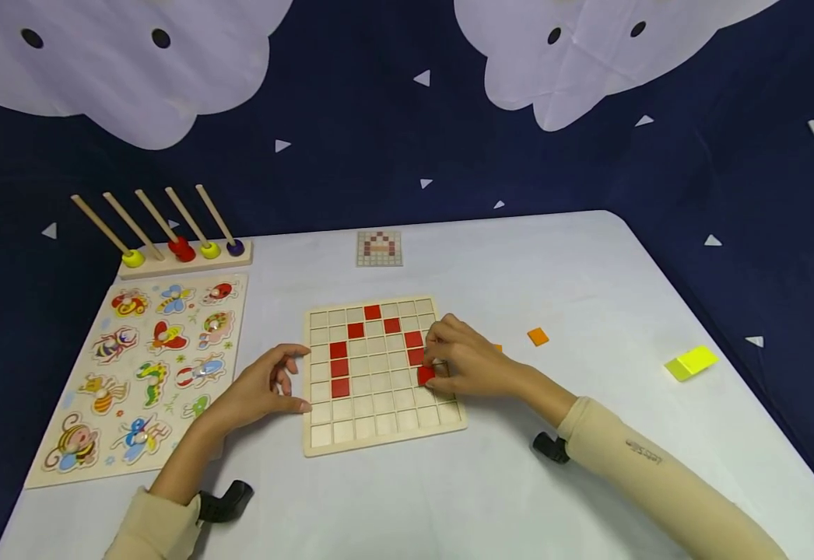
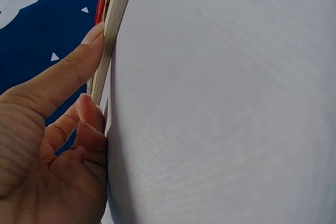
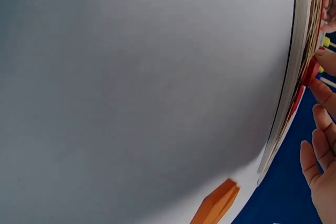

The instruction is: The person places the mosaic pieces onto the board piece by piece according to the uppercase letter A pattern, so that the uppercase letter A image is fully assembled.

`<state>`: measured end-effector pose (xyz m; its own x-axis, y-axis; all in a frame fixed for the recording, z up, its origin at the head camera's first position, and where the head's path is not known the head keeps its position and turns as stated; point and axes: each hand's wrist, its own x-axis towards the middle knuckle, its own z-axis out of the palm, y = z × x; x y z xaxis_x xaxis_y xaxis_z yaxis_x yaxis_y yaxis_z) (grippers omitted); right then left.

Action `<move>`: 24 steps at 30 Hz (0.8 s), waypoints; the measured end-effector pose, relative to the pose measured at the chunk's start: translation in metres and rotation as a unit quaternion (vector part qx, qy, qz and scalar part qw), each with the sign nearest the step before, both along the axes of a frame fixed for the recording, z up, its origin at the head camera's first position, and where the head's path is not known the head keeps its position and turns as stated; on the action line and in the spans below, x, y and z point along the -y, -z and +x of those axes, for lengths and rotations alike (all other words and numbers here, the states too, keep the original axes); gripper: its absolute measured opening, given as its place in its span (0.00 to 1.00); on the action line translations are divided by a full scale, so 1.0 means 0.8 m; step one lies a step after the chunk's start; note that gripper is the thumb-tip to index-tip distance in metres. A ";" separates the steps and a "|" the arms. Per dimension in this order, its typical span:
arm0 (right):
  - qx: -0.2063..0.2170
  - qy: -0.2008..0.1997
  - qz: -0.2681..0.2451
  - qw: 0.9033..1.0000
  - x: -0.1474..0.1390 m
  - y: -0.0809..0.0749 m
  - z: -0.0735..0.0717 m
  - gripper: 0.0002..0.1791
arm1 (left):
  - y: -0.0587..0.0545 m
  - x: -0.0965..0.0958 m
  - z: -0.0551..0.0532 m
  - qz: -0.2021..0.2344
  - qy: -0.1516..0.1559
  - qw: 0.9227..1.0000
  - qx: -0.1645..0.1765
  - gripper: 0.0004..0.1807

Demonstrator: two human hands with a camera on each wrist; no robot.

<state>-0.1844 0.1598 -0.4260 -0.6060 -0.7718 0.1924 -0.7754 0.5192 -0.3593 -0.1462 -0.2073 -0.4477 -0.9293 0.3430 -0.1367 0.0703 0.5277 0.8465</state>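
A square wooden grid board (image 1: 382,404) lies on the white table, with several red tiles (image 1: 339,368) set in an arch shape in its cells. My right hand (image 1: 473,362) is over the board's right side and pinches a red tile (image 3: 312,71) between thumb and index finger. That tile (image 1: 426,376) is tilted at a cell just below the right-hand run of red ones. At the board's left edge, my left hand (image 1: 260,386) touches the frame with thumb and index fingertip spread apart. Its thumb (image 2: 79,69) lies straight against the edge in the left wrist view.
Behind the board lies a small pattern card (image 1: 379,263). An insect peg puzzle (image 1: 193,327) and a bead stand (image 1: 148,269) are at left. Right of the board are an orange tile (image 1: 537,337), another partly hidden by my right hand, and yellow sticky notes (image 1: 691,363).
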 end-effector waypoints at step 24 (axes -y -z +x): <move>0.029 0.101 0.004 0.994 -0.032 -0.011 -0.010 0.12 | 0.002 0.002 -0.001 0.005 0.001 1.000 0.009 0.41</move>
<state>-0.1928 0.1857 -0.4171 -0.7593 -0.6341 0.1465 -0.6326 0.6662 -0.3949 -0.1469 -0.2090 -0.4493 -0.9262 0.3462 -0.1495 0.0566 0.5197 0.8525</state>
